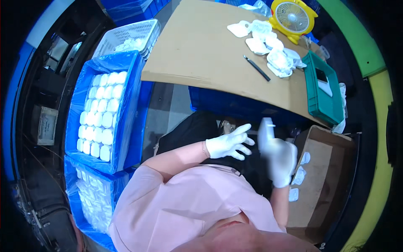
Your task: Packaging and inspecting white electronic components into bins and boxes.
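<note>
One pink shirt (193,191) nearest, filling the lower middle. Just ahead, over dark trousers (180,132), left hand (226,145) in a white glove, holding nothing, fingers spread apart and pointing right. Right hand (282,161), gloved too and blurred, seemingly clamped on a white plastic piece (265,133); exact finger placement impossible to tell. White plastic piece located beyond the right knuckles and to the right of the left fingertips, near but apart from them; right hand nearer. Long axis running roughly away from the body, far end pointing toward the table. Farther right, a cardboard box (317,185) with a few small white parts (299,175) inside. To the left, a blue bin (131,130) packed with rows of white containers (100,113). Beyond, a tan table (189,50) with a slim dark knife (257,68), a heap of white plastic shells (279,61), a green tray (313,94) and, farthest, a yellow fan (292,17).
</note>
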